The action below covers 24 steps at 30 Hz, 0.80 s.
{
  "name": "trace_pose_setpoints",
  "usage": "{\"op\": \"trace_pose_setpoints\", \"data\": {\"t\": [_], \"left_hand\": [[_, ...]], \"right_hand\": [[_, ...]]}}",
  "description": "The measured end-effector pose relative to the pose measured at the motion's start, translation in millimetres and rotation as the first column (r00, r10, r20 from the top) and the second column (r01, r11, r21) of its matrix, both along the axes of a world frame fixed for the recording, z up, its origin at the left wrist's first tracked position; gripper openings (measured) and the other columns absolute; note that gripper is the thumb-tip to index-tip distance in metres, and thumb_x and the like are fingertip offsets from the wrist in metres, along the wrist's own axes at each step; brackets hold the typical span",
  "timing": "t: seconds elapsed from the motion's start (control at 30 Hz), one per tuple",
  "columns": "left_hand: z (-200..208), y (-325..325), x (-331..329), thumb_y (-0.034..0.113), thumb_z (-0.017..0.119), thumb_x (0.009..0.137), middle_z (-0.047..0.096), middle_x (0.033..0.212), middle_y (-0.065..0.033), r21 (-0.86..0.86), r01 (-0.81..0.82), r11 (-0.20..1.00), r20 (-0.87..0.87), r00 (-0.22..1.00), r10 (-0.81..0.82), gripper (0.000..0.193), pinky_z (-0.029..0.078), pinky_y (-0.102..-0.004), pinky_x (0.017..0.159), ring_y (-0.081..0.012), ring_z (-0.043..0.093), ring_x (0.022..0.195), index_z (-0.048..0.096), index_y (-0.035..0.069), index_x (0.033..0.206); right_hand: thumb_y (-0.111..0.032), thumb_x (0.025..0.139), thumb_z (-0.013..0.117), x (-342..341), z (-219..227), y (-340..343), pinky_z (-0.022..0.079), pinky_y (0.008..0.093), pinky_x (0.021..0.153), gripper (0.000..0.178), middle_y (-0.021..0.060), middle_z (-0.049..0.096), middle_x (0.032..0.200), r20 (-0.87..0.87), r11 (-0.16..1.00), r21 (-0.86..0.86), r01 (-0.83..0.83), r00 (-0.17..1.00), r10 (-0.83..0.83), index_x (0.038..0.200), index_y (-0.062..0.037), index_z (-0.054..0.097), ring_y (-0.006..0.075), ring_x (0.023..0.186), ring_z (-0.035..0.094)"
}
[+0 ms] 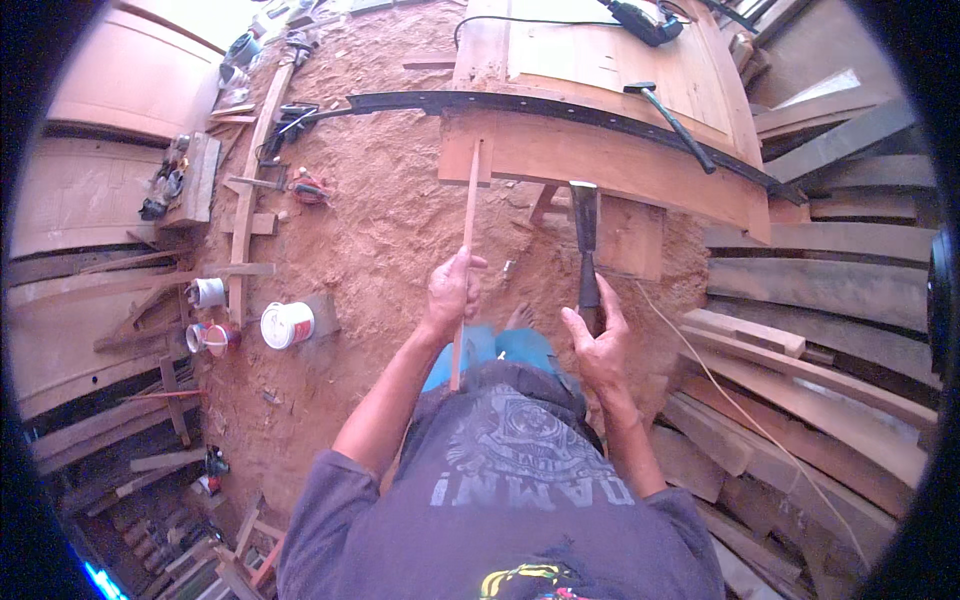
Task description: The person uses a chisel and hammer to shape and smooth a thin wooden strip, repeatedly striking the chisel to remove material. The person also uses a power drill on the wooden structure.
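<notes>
My left hand [455, 292] is closed round a thin wooden strip [469, 215]. The strip's far tip meets the edge board of a wooden panel door [600, 160], and its near end reaches down by my shirt. In my right hand [600, 340] is a dark tool [586, 235], gripped by its handle. Its head widens away from me to a pale, bright edge; I cannot make out its exact kind. A long black metal bar [560, 105] runs along the door's near side. On the door lies a hammer [672, 128] with a dark handle.
A corded power tool [645, 22] rests at the door's far end. White buckets [288, 325] stand on the sawdust-covered ground [370, 240] at left, near red-handled pliers [312, 188]. Stacked planks [820, 290] crowd the right side, with a thin cord [740, 400] across them.
</notes>
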<state>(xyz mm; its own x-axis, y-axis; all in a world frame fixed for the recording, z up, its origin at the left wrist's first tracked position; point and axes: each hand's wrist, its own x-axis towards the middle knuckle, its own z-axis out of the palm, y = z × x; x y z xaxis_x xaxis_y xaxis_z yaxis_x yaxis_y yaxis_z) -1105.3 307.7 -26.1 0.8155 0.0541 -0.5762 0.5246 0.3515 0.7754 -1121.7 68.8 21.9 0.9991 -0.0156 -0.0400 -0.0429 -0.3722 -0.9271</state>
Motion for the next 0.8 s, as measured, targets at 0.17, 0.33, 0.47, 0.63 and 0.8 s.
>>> {"op": "trace_pose_setpoints", "data": {"t": [0.17,0.33,0.47,0.63,0.8], "left_hand": [[0.3,-6.8,-5.7,0.049,0.041,0.109,0.037,0.058,0.0033,-0.175,-0.036,0.984,-0.018,0.999,0.034,0.047,0.03,-0.0263,0.034,-0.0081,0.035,0.038,0.055,0.004,0.107],[4.3,-9.9,-1.6,0.05,0.042,0.109,0.036,0.058,0.0037,-0.264,-0.065,0.962,-0.047,0.997,0.054,0.045,0.03,-0.0262,0.034,-0.0081,0.035,0.04,0.055,0.007,0.107],[2.9,-5.9,3.0,0.047,0.04,0.11,0.039,0.059,0.0029,-0.326,-0.07,0.943,-0.051,0.997,0.056,0.043,0.031,-0.027,0.036,-0.0091,0.037,0.041,0.054,0.007,0.105],[-0.9,-3.3,4.2,0.046,0.04,0.11,0.039,0.058,0.0027,-0.348,-0.053,0.936,-0.01,0.999,0.053,0.04,0.031,-0.0284,0.035,-0.0096,0.038,0.04,0.052,0.009,0.101],[-6.4,-2.4,6.6,0.046,0.04,0.11,0.04,0.057,0.0028,-0.338,-0.056,0.94,-0.027,0.998,0.05,0.04,0.031,-0.029,0.035,-0.0102,0.038,0.039,0.052,0.009,0.098]], "right_hand": [[-0.002,0.09,0.07,-3.0,54.7,22.5,0.052,0.0268,0.076,0.062,0.0053,0.066,0.107,-0.246,0.963,0.255,0.083,0.969,-0.019,0.149,-0.0078,0.05,0.0118,0.081,0.059],[-0.001,0.091,0.066,-31.6,23.3,34.7,0.054,0.0313,0.088,0.066,0.0113,0.068,0.12,-0.251,0.996,0.049,0.069,0.967,-0.055,0.153,-0.0081,0.045,0.0189,0.097,0.067],[-0.006,0.092,0.067,-32.6,18.7,50.2,0.049,0.0333,0.094,0.06,0.0148,0.068,0.121,-0.135,0.996,-0.069,0.064,0.988,-0.072,0.149,-0.0047,0.05,0.0229,0.109,0.062],[-0.008,0.094,0.067,0.7,18.9,85.0,0.056,0.035,0.08,0.048,0.0182,0.074,0.106,0.199,0.951,-0.308,-0.033,0.975,0.099,0.141,-0.0078,0.06,0.024,0.089,0.072],[-0.012,0.093,0.065,27.9,22.3,119.1,0.056,0.0436,0.09,0.045,0.0282,0.07,0.114,-0.057,0.924,-0.366,-0.111,0.994,0.097,0.138,-0.0066,0.062,0.0389,0.105,0.072]]}}
